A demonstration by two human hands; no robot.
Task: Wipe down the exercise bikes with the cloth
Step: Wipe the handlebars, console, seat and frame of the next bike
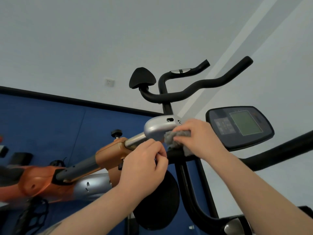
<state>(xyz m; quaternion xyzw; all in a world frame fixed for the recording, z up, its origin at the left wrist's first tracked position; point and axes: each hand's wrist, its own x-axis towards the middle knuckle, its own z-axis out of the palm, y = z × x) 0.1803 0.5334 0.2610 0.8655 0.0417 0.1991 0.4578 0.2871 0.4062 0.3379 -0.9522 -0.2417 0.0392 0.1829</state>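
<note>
An orange and silver exercise bike [108,155] runs from lower left to centre, its chrome post ending in a silver cap [157,126]. A grey fluffy cloth [171,138] is bunched against that cap and drapes over a black handlebar [176,156]. My right hand [198,134] presses on the cloth from above, fingers curled over it. My left hand [145,165] sits just left of it, fingers closed and pinching at the cloth's lower edge; the contact is partly hidden.
A black console with a green screen [240,126] stands to the right. Black curved handlebars [194,89] and a black pad [142,77] rise behind. A black round seat [160,200] hangs below my hands. Blue floor mat [50,119] lies on the left.
</note>
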